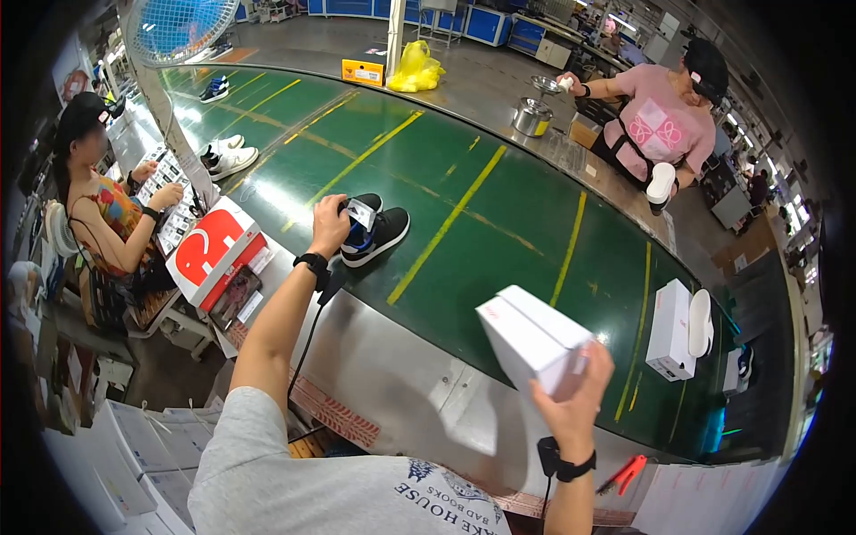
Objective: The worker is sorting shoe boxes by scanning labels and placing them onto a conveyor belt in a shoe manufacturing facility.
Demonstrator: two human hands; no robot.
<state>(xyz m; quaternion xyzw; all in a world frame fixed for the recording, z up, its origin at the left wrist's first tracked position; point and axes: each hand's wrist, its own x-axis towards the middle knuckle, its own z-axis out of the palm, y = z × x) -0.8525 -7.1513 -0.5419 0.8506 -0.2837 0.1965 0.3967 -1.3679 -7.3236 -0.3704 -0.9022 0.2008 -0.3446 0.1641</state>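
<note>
My left hand (330,225) is closed at the heel end of a pair of black sneakers (379,235) with white soles and blue linings. The pair rests on the green conveyor belt (446,183), with a small white tag (360,214) on top by my fingers. On the right, my right hand (572,392) grips one end of a white shoebox (533,334). That box is tilted and held above the belt's near edge. Its lid looks shut.
Farther right on the belt lie another white shoebox (669,330) and a white shoe (700,323). White sneakers (232,159) stand at the left by a red and white box (217,250). Co-workers work at both sides. A red-handled tool (629,474) lies near my right wrist.
</note>
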